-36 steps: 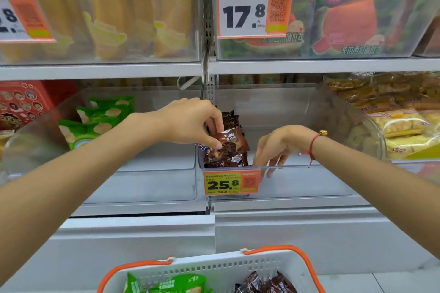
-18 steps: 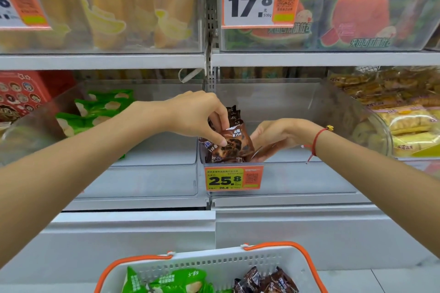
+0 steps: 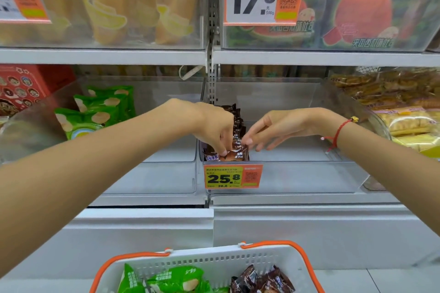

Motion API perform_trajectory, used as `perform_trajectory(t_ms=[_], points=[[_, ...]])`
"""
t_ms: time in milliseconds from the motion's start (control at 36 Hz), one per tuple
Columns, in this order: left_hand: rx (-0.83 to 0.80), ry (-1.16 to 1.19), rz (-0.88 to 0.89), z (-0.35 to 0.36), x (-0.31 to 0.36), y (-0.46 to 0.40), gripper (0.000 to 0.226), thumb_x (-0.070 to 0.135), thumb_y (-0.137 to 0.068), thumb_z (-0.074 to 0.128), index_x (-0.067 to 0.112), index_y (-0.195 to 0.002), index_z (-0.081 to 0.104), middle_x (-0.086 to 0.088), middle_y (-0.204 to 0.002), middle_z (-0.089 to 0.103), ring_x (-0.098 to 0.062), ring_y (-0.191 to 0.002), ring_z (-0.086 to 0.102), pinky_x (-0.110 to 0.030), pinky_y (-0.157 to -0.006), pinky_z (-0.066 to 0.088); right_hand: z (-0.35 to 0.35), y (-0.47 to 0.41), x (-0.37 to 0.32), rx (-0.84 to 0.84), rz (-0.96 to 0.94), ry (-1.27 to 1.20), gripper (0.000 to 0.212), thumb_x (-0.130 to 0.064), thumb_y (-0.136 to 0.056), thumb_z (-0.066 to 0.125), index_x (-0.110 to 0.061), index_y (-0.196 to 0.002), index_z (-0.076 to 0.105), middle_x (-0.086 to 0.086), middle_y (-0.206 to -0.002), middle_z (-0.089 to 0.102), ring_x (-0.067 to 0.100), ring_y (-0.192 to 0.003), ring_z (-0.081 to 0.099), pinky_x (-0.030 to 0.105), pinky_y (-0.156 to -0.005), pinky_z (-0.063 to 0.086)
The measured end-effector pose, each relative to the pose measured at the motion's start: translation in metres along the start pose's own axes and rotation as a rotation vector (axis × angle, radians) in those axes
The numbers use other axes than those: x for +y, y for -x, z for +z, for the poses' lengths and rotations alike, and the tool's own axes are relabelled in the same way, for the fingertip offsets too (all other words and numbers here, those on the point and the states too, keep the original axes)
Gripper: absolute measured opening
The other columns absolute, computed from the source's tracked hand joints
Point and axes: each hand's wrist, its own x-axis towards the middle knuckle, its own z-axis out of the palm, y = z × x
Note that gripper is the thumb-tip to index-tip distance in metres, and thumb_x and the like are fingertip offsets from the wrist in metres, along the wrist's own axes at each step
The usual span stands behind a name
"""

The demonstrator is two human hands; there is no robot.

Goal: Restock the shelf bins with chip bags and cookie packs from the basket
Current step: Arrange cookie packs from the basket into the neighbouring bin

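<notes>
Our left hand (image 3: 214,128) pinches the front cookie pack (image 3: 234,153) in the clear bin (image 3: 297,176); our right hand (image 3: 273,129), fingers straight, touches the packs' right side.

Brown cookie packs (image 3: 234,126) — upright; binned (image 3: 297,173)
</notes>
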Motion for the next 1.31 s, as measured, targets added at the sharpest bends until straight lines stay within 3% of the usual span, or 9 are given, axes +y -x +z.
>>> perform_trajectory(t_ms=[111,222,361,472,694,806,944,1111,1306], points=[[0.016,-0.014,-0.026,-0.002,0.0,-0.004,0.024,0.045,-0.084,0.068,0.034,-0.105,0.072,0.018,-0.097,0.064,-0.007,-0.093,0.055,-0.025,-0.069,0.038,0.007,-0.002,-0.006,0.018,-0.048,0.07,0.021,-0.033,-0.083,0.072,-0.028,-0.104,0.074,-0.016,-0.097,0.072,0.006,-0.093,0.068,0.022,-0.085,0.053],[-0.07,-0.044,-0.063,-0.004,0.0,-0.004,0.041,0.051,-0.084,0.065,0.029,-0.118,0.066,0.014,-0.112,0.067,-0.008,-0.098,0.056,-0.026,-0.076,0.04,0.011,-0.009,-0.014,-0.028,-0.039,0.124,0.021,-0.026,-0.086,0.07,-0.025,-0.107,0.073,-0.013,-0.092,0.073,0.011,-0.091,0.07,0.022,-0.08,0.054],[-0.073,-0.019,-0.028,0.0,0.002,-0.002,0.028,0.044,-0.087,0.064,0.028,-0.11,0.071,0.015,-0.105,0.068,-0.006,-0.095,0.058,-0.027,-0.084,0.047,0.005,-0.003,-0.021,-0.144,-0.001,0.092,0.03,-0.027,-0.087,0.067,-0.018,-0.116,0.069,-0.01,-0.105,0.072,0.015,-0.099,0.069,0.027,-0.088,0.055],[-0.054,-0.044,-0.023,0.004,0.002,-0.006,0.023,0.041,-0.087,0.066,0.03,-0.106,0.072,0.016,-0.097,0.068,-0.006,-0.092,0.06,-0.027,-0.081,0.05,0.011,-0.007,-0.018,-0.089,-0.017,0.167,0.021,-0.023,-0.083,0.072,-0.027,-0.104,0.071,-0.014,-0.091,0.074,0.01,-0.096,0.069,0.02,-0.08,0.053],[0.002,-0.189,-0.016,0.016,0.005,-0.018,0.031,0.04,-0.081,0.072,0.025,-0.107,0.065,0.007,-0.099,0.067,-0.017,-0.093,0.063,-0.03,-0.078,0.051,0.032,-0.034,-0.016,0.028,-0.071,0.327,0.028,-0.005,-0.083,0.069,-0.011,-0.11,0.068,0.011,-0.103,0.07,0.015,-0.084,0.065,0.018,-0.07,0.054],[0.017,-0.231,0.004,0.014,0.007,-0.017,0.03,0.04,-0.083,0.07,0.025,-0.109,0.066,0.009,-0.098,0.066,-0.014,-0.089,0.06,-0.026,-0.072,0.044,0.029,-0.032,-0.016,0.007,-0.08,0.367,0.025,-0.009,-0.084,0.069,-0.017,-0.108,0.071,0.008,-0.106,0.071,0.02,-0.097,0.067,0.019,-0.07,0.052],[0.027,-0.36,-0.014,0.014,-0.004,-0.013,0.051,0.059,-0.079,0.065,0.029,-0.12,0.063,0.012,-0.112,0.066,-0.015,-0.104,0.059,-0.031,-0.093,0.042,0.015,-0.019,-0.018,0.121,-0.119,0.31,0.039,-0.031,-0.076,0.079,-0.025,-0.113,0.069,0.002,-0.102,0.07,0.015,-0.093,0.065,0.016,-0.066,0.049],[0.005,-0.457,-0.039,0.017,0.007,-0.02,0.052,0.055,-0.085,0.062,0.028,-0.129,0.057,0.006,-0.123,0.061,-0.017,-0.115,0.052,-0.03,-0.1,0.03,0.026,-0.03,-0.012,0.155,-0.074,0.504,0.049,-0.036,-0.079,0.075,-0.025,-0.124,0.062,-0.005,-0.112,0.058,0.02,-0.091,0.064,0.027,-0.078,0.053],[0.109,-0.325,-0.052,0.019,0.005,-0.006,0.044,0.047,-0.086,0.064,0.026,-0.125,0.06,0.005,-0.117,0.064,-0.018,-0.108,0.057,-0.032,-0.096,0.04,0.03,-0.018,-0.017,0.216,-0.089,0.484,0.046,-0.037,-0.082,0.072,-0.021,-0.124,0.063,0.001,-0.126,0.061,0.018,-0.112,0.057,0.032,-0.094,0.05]])
